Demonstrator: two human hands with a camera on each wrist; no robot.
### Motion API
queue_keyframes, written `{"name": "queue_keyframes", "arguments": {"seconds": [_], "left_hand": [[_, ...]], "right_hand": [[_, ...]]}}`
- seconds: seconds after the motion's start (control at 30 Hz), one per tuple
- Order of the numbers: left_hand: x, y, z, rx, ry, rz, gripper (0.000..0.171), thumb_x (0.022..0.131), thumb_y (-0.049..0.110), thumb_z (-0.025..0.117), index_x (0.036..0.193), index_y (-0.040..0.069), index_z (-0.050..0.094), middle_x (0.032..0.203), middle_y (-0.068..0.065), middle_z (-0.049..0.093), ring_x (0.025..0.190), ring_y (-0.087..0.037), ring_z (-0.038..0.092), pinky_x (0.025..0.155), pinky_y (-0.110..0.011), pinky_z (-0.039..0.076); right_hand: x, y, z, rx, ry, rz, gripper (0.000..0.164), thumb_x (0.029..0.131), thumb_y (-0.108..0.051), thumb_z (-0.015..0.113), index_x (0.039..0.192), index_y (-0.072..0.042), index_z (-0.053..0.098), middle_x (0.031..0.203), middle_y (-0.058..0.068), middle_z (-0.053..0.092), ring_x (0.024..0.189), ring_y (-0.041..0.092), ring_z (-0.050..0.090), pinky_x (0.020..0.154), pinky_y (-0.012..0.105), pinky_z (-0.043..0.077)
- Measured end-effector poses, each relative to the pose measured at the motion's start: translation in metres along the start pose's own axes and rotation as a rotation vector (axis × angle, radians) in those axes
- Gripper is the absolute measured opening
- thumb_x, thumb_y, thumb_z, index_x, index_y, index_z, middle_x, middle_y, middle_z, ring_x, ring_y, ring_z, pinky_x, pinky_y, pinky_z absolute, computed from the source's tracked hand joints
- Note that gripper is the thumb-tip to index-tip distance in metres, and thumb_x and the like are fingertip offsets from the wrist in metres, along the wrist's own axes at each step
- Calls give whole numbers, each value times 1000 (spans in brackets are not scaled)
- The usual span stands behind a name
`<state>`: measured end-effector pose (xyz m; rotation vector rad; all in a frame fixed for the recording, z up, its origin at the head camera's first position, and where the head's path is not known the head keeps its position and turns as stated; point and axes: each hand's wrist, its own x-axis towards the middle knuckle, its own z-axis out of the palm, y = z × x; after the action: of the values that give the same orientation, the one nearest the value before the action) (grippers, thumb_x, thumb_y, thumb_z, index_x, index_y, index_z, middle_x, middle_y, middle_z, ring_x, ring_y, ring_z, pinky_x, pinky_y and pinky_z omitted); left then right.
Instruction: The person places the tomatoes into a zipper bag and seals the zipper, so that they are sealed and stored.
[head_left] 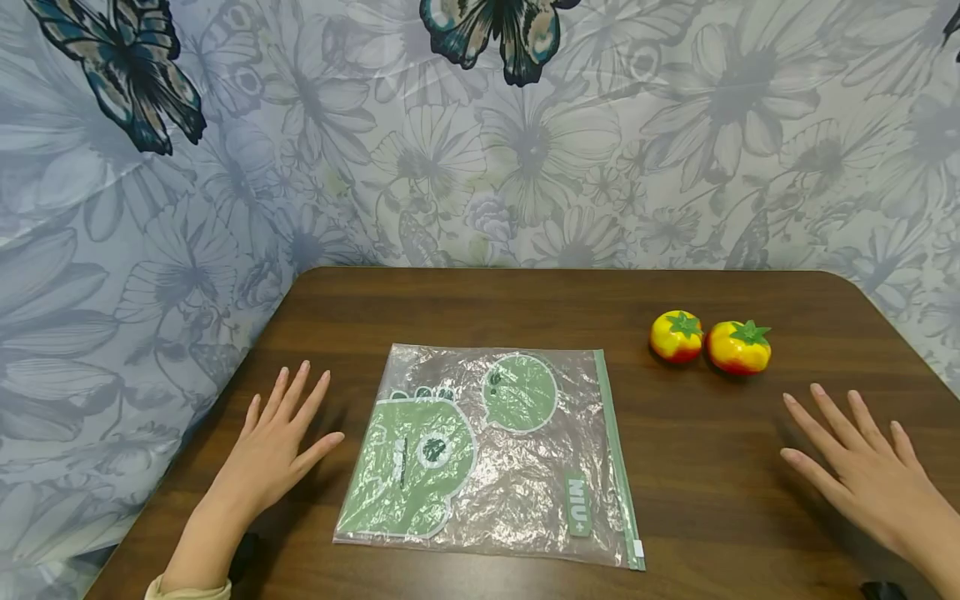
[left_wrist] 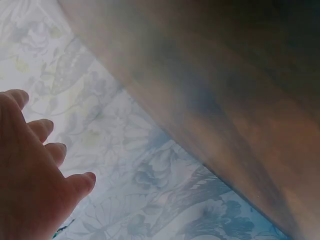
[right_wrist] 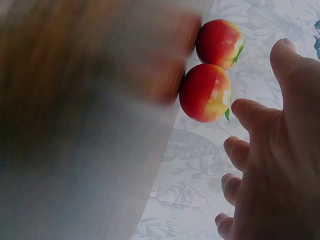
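Note:
A clear zip bag (head_left: 525, 483) with green cartoon print lies flat on the wooden table, its green slider edge facing right. To its left, my left hand (head_left: 273, 446) is spread palm down with fingers straight, holding nothing. My right hand (head_left: 870, 479) is likewise spread at the table's right side. Just beyond its fingertips sit two toy tomatoes, yellow on top and red below with green leaves: a left one (head_left: 676, 337) and a right one (head_left: 738, 347), side by side. In the right wrist view the nearer tomato (right_wrist: 205, 93) appears close to the fingers of my right hand (right_wrist: 280, 145).
The brown table (head_left: 480, 304) has rounded far corners and stands against a wall (head_left: 480, 183) with grey floral wallpaper. Butterfly decorations (head_left: 135, 71) hang on that wall. A small dark object (head_left: 883, 590) shows at the bottom right by the right wrist.

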<state>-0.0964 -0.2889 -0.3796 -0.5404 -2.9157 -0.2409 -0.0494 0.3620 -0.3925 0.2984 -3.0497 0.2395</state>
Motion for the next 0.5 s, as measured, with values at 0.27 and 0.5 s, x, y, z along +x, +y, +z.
{"name": "queue_keyframes", "arguments": {"seconds": [0.27,0.5], "left_hand": [[9,6,-4,11,-8,25,80,92,50,52,152,20,9,155,-4,-6,139,-27,-10,103,-61,-2],[22,18,-11,28,-18,77,79,92,52,50,152,18,10,155,-4,-7,139,-27,-9,104,-60,-2]], "right_hand": [[2,-1,-1,-11,-8,-2,75,97,-40,48,151,-23,-1,152,3,-19,132,27,-27,94,60,-23],[4,-4,-3,-28,3,-15,76,96,-40,48,151,-23,0,152,3,-18,132,26,-27,95,59,-22]]}}
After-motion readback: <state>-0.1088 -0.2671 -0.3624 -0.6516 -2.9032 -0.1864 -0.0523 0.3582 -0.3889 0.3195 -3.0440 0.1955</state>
